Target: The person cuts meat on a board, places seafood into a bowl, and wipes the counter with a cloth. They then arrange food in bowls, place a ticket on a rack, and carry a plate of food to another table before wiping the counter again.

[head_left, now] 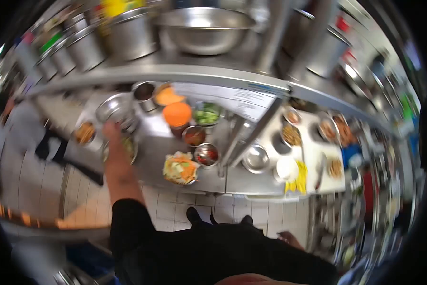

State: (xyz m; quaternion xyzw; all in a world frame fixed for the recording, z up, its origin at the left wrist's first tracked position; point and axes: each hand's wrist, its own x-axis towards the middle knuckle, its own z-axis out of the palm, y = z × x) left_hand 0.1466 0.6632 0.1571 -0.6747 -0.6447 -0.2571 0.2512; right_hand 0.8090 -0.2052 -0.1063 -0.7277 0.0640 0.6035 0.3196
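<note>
The shiny metal bowl [110,107] sits on the steel counter [159,164], toward its left end, with the left hand [112,130] at its near rim. Blur hides the fingers, so whether they grasp the rim or are released cannot be told. Just below the hand, partly covered by the forearm, is a bowl with pale green contents [131,148]; to its left is a small bowl of orange-brown food [85,133]. Right of the shiny bowl stand a dark-filled metal pot [143,91], an orange-topped container [177,114] and a bowl of green pieces [207,114]. Nearer the counter's front edge is a heaped bowl of shredded vegetables [180,168], beside a bowl with red contents [207,155]. Farther right, a white board [313,137] holds several food bowls. A wide steel bowl [206,31] rests on the shelf above. The right hand [290,239] is low, well apart from the counter; its grip cannot be told. Another person [24,124] stands at far left.
</note>
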